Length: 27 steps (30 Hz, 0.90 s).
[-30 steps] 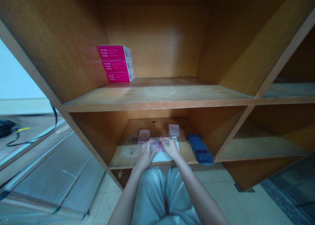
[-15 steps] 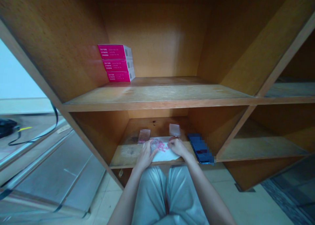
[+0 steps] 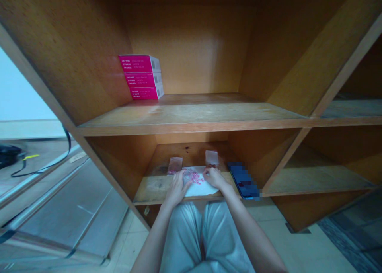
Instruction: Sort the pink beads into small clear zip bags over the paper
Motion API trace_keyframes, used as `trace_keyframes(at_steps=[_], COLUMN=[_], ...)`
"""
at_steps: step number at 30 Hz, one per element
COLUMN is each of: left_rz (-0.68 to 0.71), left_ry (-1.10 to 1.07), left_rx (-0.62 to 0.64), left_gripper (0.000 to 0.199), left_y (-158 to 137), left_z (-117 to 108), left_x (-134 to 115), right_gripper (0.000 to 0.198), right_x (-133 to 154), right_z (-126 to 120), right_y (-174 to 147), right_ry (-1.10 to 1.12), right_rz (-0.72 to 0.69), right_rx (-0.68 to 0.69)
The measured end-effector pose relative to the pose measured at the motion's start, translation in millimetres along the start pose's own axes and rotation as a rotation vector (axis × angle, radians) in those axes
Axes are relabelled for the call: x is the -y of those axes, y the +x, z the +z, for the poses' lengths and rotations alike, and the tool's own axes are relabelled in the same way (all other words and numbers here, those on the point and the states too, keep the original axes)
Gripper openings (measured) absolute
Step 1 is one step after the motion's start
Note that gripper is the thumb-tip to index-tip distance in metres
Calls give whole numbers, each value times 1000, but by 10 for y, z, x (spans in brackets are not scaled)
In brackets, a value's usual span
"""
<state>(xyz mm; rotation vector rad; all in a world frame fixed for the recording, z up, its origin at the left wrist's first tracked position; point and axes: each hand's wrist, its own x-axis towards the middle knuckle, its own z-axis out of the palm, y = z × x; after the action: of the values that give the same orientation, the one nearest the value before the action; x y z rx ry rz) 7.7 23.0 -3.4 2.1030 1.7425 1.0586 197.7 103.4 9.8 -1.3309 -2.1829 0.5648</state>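
Observation:
On the lower shelf lies a white sheet [image 3: 204,189] with many small pink beads [image 3: 197,178] scattered over its middle. My left hand [image 3: 178,185] rests at the sheet's left side, thumb and fingers closed around a small clear plastic container [image 3: 187,175] whose exact kind is unclear. At the beads' right edge, my right hand [image 3: 214,176] has its fingertips pinched together; whatever they hold is too small to see. Behind the left hand is a clear bag [image 3: 174,165] with pink beads in its lower part. Another clear bag [image 3: 211,157] lies behind the right hand.
A dark phone [image 3: 243,180] lies right of the sheet, near the shelf's front edge. Three stacked pink boxes [image 3: 143,78] stand on the upper shelf [image 3: 203,114]. Wooden side walls [image 3: 119,157] bound the compartment. My knees are just below the lower shelf.
My right fingertips have shifted very slightly at the edge of the beads. The left hand keeps its place on the clear plastic container, and the other things lie as before.

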Motion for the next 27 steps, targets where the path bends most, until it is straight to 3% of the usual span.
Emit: trace_keyframes(at_steps=[4, 10, 13, 20, 24, 27], left_rz=[5, 12, 18, 34, 41, 32], left_ry=[0, -5, -7, -28, -33, -26], left_rx=[-5, -16, -16, -10, -7, -7], left_gripper=[44, 43, 43, 42, 43, 43], left_y=[-2, -8, -3, 11, 13, 9], left_z=[-3, -11, -11, -6, -1, 4], left_x=[-8, -23, -20, -12, -6, 4], right_gripper=[16, 14, 12, 12, 23, 30], right_x=[22, 186, 312, 498, 543, 504], right_z=[-23, -46, 30, 266, 234, 179], right_y=[13, 59, 49, -15, -36, -30], right_ry=[101, 335, 466, 547, 508, 490], right_rz=[20, -19, -25, -80, -187, -176], right_rx=[-29, -317, -388, -395, -305, -284])
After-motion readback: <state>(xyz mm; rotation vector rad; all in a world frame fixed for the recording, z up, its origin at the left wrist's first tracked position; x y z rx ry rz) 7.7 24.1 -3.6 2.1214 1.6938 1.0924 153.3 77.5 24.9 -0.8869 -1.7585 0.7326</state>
